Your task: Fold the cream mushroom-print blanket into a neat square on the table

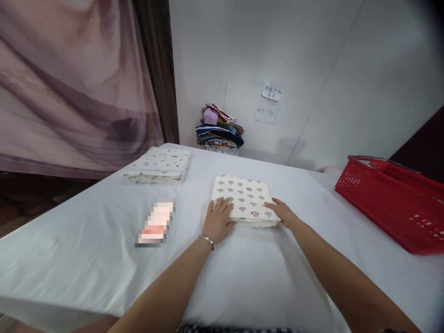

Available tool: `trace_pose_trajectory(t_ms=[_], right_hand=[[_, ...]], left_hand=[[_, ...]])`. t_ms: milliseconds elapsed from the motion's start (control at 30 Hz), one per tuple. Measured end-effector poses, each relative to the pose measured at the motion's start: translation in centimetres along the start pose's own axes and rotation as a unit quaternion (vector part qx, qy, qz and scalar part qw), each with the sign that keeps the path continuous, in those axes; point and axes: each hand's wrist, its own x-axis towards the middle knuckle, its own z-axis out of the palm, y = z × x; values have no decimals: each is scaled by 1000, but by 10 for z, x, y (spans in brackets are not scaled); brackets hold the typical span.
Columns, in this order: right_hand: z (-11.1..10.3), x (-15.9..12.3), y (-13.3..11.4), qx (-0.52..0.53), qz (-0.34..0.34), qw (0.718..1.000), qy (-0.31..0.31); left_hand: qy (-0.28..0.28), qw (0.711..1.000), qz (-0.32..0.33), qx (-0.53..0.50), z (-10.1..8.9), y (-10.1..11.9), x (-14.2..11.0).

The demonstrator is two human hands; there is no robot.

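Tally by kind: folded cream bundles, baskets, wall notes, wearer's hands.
Folded cream bundles: 2 (mushroom-print bundle, far-left bundle)
Baskets: 1 (red basket)
Wall notes: 2 (upper note, lower note)
Hands: 2 (left hand, right hand)
Total: 7

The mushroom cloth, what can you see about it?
The cloth looks like off-white fabric, printed with mushrooms, mostly grey-brown, a few green or red. Folded into a layered, squarish stack, it lies flat on the table. The left hand lies on its near left corner; the right hand touches its right side.
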Motion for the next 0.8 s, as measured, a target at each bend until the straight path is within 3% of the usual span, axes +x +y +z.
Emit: trace_pose_trajectory(t_ms=[100,300,567,700,800], right_hand=[[-10,-27,17,96,22,995,20],[-25,-79,39,180,49,982,3],[-27,-85,43,179,51,982,-10],[-34,-85,42,82,58,995,-6],[-46,-89,37,-144,19,986,85]], left_hand=[[-4,999,-31,-8,2,-1,1],[-67,989,-109,-75,3,0,3],[-108,962,-152,-200,-10,-7,3],[-87,952,-191,-224,-11,-11,2],[-85,951,-201,-220,-10,-13,3]])
